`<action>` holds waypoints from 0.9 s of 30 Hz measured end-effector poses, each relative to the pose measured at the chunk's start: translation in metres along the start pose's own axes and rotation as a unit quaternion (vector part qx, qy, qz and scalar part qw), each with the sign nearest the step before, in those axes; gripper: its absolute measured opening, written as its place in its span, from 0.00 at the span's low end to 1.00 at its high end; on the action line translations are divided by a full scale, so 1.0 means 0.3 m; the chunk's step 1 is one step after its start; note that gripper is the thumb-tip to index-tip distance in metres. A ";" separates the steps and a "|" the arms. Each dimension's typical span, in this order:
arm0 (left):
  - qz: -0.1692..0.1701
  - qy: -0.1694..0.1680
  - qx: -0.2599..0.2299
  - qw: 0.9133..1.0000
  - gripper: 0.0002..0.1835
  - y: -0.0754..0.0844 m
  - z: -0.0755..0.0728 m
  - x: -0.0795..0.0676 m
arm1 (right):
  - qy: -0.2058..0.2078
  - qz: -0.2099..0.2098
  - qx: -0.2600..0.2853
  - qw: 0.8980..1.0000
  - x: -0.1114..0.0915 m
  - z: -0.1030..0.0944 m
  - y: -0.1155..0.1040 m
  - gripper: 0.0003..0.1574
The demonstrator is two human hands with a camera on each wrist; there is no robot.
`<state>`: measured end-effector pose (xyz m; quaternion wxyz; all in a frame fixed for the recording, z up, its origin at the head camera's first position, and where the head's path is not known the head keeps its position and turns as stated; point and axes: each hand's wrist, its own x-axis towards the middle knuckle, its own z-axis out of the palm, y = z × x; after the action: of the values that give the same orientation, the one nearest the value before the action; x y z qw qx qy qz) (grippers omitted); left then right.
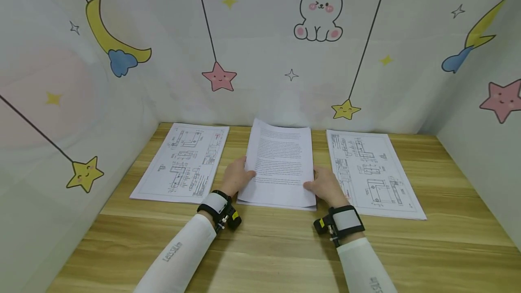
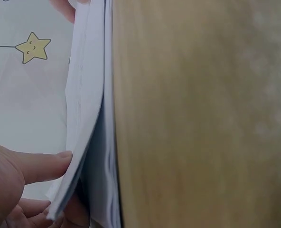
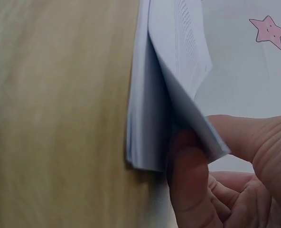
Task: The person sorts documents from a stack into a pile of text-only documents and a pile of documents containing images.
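A sheaf of text-printed paper (image 1: 278,162) is held at its two long sides in the middle of the head view. My left hand (image 1: 236,177) pinches the left edge, thumb on top and fingers beneath. On the opposite edge my right hand (image 1: 324,186) grips in the same way. Both wrist views show the held sheets (image 2: 86,95) bowed, their gripped corners raised off a lower stack of paper (image 3: 152,128). That lower stack lies on the wooden table (image 1: 268,248), its front edge peeking out below the sheaf.
To the left lies a pile of technical drawings (image 1: 183,162), and another pile of drawings (image 1: 374,171) sits to the right, partly behind my right hand. A white curtain (image 1: 260,35) printed with stars and a rabbit rises behind the table and along both sides.
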<state>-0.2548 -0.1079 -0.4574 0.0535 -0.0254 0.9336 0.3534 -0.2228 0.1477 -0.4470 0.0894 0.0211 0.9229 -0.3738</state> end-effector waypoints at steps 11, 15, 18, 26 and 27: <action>-0.005 0.008 0.046 0.999 0.23 -0.012 -0.007 -0.014 | -0.008 0.027 -0.029 0.999 -0.010 -0.006 -0.003 0.41; -0.002 0.008 0.051 0.999 0.19 -0.014 -0.013 -0.013 | 0.004 0.034 -0.077 0.996 -0.015 -0.015 0.000 0.41; -0.004 0.012 0.042 0.999 0.13 -0.020 -0.019 -0.011 | 0.014 0.040 -0.114 0.993 -0.015 -0.021 0.004 0.39; 0.003 -0.004 0.006 1.000 0.20 -0.038 -0.057 -0.029 | 0.027 0.037 -0.106 0.993 -0.015 -0.019 0.002 0.32; 0.002 -0.006 0.006 1.000 0.21 -0.042 -0.065 -0.031 | 0.031 0.036 -0.097 0.994 -0.015 -0.019 0.000 0.30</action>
<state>-0.2460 -0.1300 -0.4500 0.0590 -0.0213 0.9353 0.3482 -0.2193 0.1517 -0.4421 0.0758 0.0565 0.9559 -0.2779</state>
